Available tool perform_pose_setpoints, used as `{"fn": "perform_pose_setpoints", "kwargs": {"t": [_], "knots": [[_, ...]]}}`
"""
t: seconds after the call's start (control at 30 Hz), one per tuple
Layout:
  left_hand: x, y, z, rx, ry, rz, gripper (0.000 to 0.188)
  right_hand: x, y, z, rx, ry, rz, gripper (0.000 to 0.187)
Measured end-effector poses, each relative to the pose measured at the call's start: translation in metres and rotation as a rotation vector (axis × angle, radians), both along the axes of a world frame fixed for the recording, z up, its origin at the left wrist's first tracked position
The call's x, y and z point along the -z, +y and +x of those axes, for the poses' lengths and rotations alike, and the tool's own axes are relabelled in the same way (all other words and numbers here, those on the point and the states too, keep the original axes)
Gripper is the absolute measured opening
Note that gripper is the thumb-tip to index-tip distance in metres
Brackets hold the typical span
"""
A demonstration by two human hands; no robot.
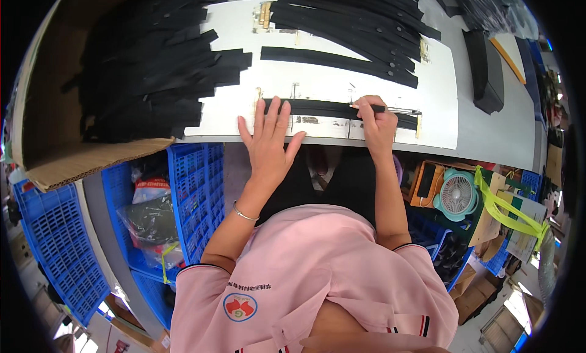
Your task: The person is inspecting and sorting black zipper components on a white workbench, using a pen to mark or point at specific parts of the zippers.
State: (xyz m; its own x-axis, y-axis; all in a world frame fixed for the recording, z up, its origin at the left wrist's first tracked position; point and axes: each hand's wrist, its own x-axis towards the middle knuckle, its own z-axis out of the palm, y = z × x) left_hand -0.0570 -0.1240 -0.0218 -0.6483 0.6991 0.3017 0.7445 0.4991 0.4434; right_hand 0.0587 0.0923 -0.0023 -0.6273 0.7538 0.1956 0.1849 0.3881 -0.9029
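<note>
A narrow black fabric strip [323, 108] lies lengthwise along the near part of a white board [441, 78] with dark marks and tan tape pieces. My left hand [268, 148] lies flat with spread fingers, its fingertips resting on the strip's left end. Toward the strip's right part, my right hand [379, 130] is closed round a pen [400, 111]. The pen lies low over the strip, its tip pointing left; whether the tip touches the fabric is too small to tell. Farther up the board, another black strip [317, 57] lies beside a pile of strips [360, 29].
On the left, an open cardboard box [104, 156] lies on its side, black strips spilling onto the board. A dark block-shaped piece [485, 72] sits on the grey table [516, 133] at right. Below the table are blue crates [198, 200] and a small teal fan [456, 193].
</note>
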Motion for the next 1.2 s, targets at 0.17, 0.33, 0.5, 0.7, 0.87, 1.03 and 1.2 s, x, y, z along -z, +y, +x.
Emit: {"fn": "perform_pose_setpoints", "kwargs": {"t": [0.17, 0.33, 0.5, 0.7, 0.87, 1.03, 1.2], "knots": [[-0.014, 0.015, 0.016, -0.029, -0.057, -0.018, 0.071, -0.001, 0.0, 0.0, 0.009, 0.018, -0.038, 0.021], [-0.018, 0.047, 0.044, 0.242, -0.173, 0.06, 0.071, -0.005, -0.001, -0.001, -0.009, 0.004, 0.006, 0.02], [-0.011, 0.054, 0.048, 0.213, -0.16, 0.051, 0.062, -0.001, 0.001, -0.001, -0.033, 0.007, 0.036, 0.019], [-0.01, 0.055, 0.049, 0.21, -0.113, 0.06, 0.058, 0.004, 0.002, -0.001, -0.023, 0.031, 0.057, 0.019], [-0.011, 0.056, 0.049, 0.194, -0.097, 0.047, 0.058, 0.01, 0.006, 0.003, -0.162, 0.099, 0.032, 0.018], [-0.009, 0.058, 0.05, 0.197, -0.074, 0.044, 0.058, 0.011, 0.006, 0.003, -0.166, 0.092, 0.098, 0.016], [-0.008, 0.058, 0.051, 0.193, -0.065, 0.021, 0.058, 0.005, 0.009, 0.011, -0.184, 0.031, 0.074, 0.016]]}}
